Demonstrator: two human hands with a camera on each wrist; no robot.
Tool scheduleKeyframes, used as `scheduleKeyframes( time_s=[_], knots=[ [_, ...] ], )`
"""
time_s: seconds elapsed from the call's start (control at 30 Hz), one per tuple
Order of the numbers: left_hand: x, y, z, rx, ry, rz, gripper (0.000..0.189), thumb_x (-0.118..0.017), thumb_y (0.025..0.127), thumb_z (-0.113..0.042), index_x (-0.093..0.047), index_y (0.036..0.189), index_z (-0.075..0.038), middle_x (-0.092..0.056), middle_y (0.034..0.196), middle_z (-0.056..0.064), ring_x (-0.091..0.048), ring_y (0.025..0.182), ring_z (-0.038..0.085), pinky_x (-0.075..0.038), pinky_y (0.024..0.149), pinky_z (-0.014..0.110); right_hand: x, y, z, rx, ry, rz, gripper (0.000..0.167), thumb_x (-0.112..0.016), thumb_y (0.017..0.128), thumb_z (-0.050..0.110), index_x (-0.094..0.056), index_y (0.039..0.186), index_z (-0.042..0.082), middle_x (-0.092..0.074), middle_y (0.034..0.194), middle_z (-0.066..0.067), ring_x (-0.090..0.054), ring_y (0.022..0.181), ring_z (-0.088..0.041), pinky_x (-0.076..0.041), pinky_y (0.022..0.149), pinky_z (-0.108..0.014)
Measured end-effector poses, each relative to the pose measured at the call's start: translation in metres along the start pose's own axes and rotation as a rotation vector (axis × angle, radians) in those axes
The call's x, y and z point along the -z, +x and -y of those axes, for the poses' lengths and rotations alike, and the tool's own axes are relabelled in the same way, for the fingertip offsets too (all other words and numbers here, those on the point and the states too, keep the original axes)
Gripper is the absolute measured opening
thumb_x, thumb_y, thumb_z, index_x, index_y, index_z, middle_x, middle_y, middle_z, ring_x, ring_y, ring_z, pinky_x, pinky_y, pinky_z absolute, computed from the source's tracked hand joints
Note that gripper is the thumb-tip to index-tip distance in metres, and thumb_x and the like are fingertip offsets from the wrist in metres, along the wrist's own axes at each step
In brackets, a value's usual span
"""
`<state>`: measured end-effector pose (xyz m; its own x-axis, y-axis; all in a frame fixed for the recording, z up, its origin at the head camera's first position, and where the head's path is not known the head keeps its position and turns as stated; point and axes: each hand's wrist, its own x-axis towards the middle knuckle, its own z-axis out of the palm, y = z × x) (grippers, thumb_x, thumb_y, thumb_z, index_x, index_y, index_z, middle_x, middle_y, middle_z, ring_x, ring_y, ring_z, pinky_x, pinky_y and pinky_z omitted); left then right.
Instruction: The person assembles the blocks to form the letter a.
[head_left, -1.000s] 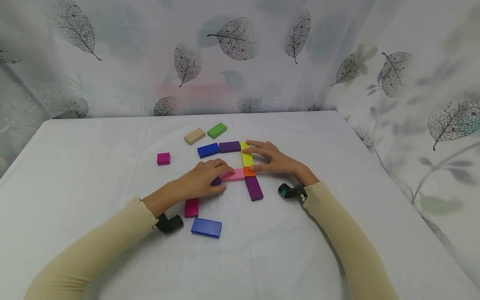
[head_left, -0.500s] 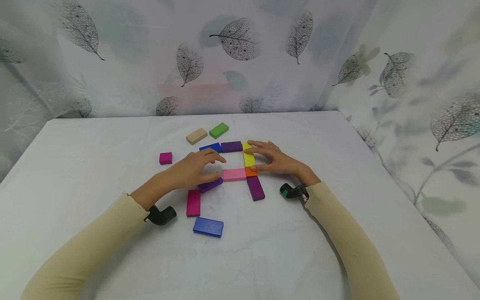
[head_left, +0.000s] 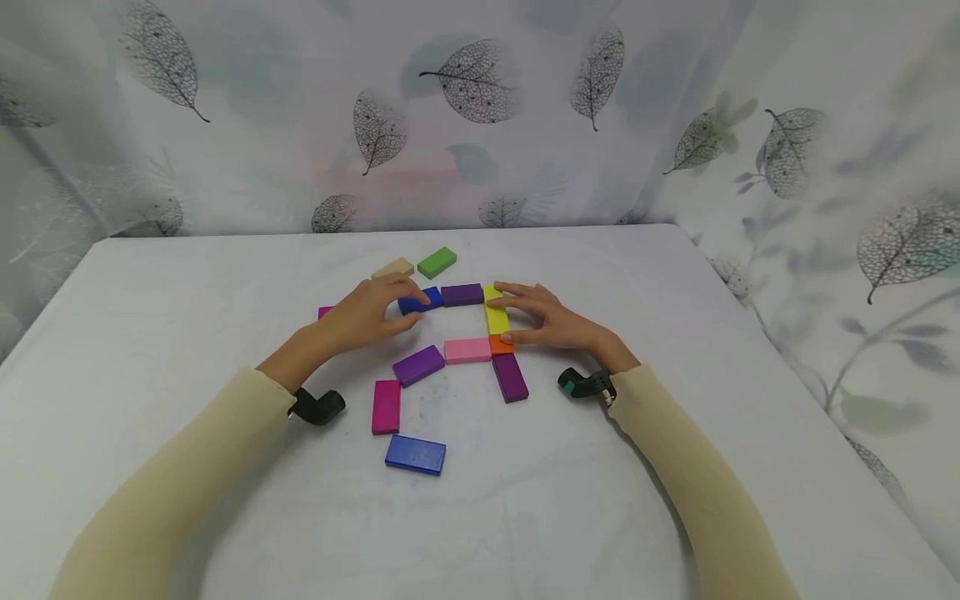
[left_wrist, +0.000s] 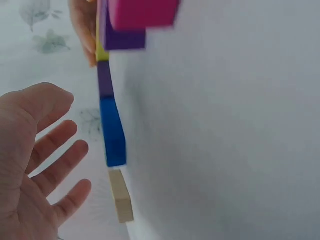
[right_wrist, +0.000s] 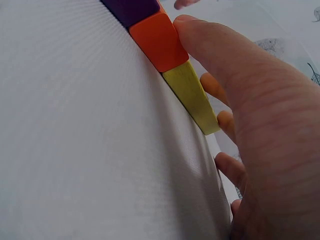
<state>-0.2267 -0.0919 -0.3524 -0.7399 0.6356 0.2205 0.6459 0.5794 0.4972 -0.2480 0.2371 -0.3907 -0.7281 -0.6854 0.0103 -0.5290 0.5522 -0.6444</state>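
Note:
My left hand (head_left: 360,317) hovers at a blue block (head_left: 432,298), thumb and fingers spread on either side of it. In the left wrist view a gap shows between the fingers and that block (left_wrist: 114,135). My right hand (head_left: 553,321) rests at the right of the row, its fingertips over a yellow block (head_left: 497,322) and its thumb against an orange block (right_wrist: 160,44). Left of the orange one lies a pink block (head_left: 467,351); a dark purple block (head_left: 511,379) slants below it. Another purple block (head_left: 462,295) joins the blue and yellow ones.
A violet block (head_left: 418,366), a magenta block (head_left: 386,407) and a second blue block (head_left: 416,456) lie toward the front. Behind the left hand are a tan block (head_left: 396,267) and a green block (head_left: 437,262). A small magenta block (head_left: 324,312) is partly hidden by that hand.
My left hand has left the pink and violet blocks and moved back and left to the far blue block. The right hand stays on the yellow and orange blocks.

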Motion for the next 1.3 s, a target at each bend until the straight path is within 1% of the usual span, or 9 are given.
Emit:
scheduleKeyframes(
  time_s=[0.17,0.27,0.47,0.63,0.77,0.87,0.97,1.13,1.3],
  knots=[
    [0.005,0.004,0.013,0.068,0.045,0.016,0.027,-0.066,0.092,-0.013,-0.066,0.118,-0.006,-0.058,0.131,0.017,-0.046,0.131,0.035,-0.033,0.110,0.055,0.000,0.001,-0.001,0.007,-0.005,-0.005,0.059,-0.070,0.089,0.026,-0.050,0.143,0.017,-0.025,0.160,-0.006,-0.014,0.149,-0.027,0.010,0.117,-0.053],
    [0.007,0.007,0.020,0.098,0.055,0.014,0.028,-0.064,0.093,-0.012,-0.064,0.121,-0.005,-0.054,0.135,0.017,-0.042,0.134,0.035,-0.031,0.111,0.055,0.000,0.002,-0.001,0.016,-0.009,-0.005,0.059,-0.070,0.089,0.026,-0.050,0.143,0.017,-0.025,0.160,-0.006,-0.015,0.149,-0.027,0.010,0.117,-0.053],
    [0.008,0.012,0.030,0.133,0.046,-0.007,0.033,-0.065,0.092,-0.012,-0.062,0.123,-0.003,-0.052,0.133,0.017,-0.044,0.130,0.035,-0.032,0.109,0.055,0.000,0.002,-0.001,0.027,-0.006,-0.003,0.059,-0.070,0.089,0.025,-0.050,0.143,0.015,-0.026,0.160,-0.007,-0.016,0.149,-0.028,0.009,0.117,-0.053],
    [0.009,0.016,0.040,0.199,0.077,0.019,0.035,-0.061,0.094,-0.014,-0.060,0.127,-0.002,-0.050,0.133,0.019,-0.043,0.128,0.038,-0.030,0.107,0.059,0.001,0.002,-0.001,0.017,-0.013,-0.002,0.059,-0.070,0.089,0.025,-0.050,0.143,0.016,-0.026,0.160,-0.006,-0.016,0.149,-0.027,0.009,0.117,-0.052],
    [0.009,0.017,0.047,0.233,0.126,0.016,0.035,-0.059,0.094,-0.014,-0.060,0.127,-0.002,-0.050,0.130,0.022,-0.045,0.123,0.040,-0.034,0.102,0.060,0.000,0.002,-0.001,0.026,-0.011,-0.001,0.059,-0.070,0.088,0.024,-0.050,0.143,0.015,-0.026,0.160,-0.007,-0.016,0.149,-0.027,0.009,0.117,-0.053],
    [0.009,0.018,0.051,0.276,0.121,0.015,0.034,-0.058,0.094,-0.014,-0.059,0.126,-0.002,-0.048,0.133,0.023,-0.045,0.124,0.041,-0.034,0.104,0.059,0.000,0.002,0.000,0.032,-0.014,0.000,0.060,-0.070,0.088,0.023,-0.049,0.143,0.014,-0.026,0.160,-0.008,-0.016,0.149,-0.027,0.009,0.117,-0.054],
    [0.010,0.021,0.053,0.333,0.089,0.015,0.030,-0.057,0.095,-0.014,-0.059,0.123,-0.001,-0.045,0.136,0.023,-0.046,0.124,0.040,-0.034,0.106,0.057,0.000,0.001,-0.001,0.030,-0.020,-0.003,0.060,-0.070,0.088,0.023,-0.049,0.143,0.014,-0.026,0.160,-0.008,-0.016,0.149,-0.028,0.008,0.117,-0.054],
    [0.011,0.026,0.053,0.380,0.068,0.002,0.025,-0.058,0.095,-0.013,-0.058,0.116,0.000,-0.051,0.127,0.023,-0.050,0.111,0.036,-0.039,0.102,0.052,0.000,0.001,-0.001,0.020,-0.021,-0.004,0.060,-0.070,0.088,0.023,-0.050,0.143,0.014,-0.026,0.160,-0.008,-0.016,0.148,-0.028,0.008,0.117,-0.053],
    [0.011,0.029,0.053,0.404,0.082,0.023,0.038,-0.060,0.095,-0.015,-0.052,0.127,0.004,-0.055,0.121,0.025,-0.052,0.107,0.036,-0.041,0.099,0.050,0.001,0.000,0.000,0.013,-0.016,0.001,0.059,-0.070,0.088,0.023,-0.049,0.143,0.013,-0.026,0.160,-0.008,-0.016,0.149,-0.027,0.008,0.117,-0.053]
  ],
)
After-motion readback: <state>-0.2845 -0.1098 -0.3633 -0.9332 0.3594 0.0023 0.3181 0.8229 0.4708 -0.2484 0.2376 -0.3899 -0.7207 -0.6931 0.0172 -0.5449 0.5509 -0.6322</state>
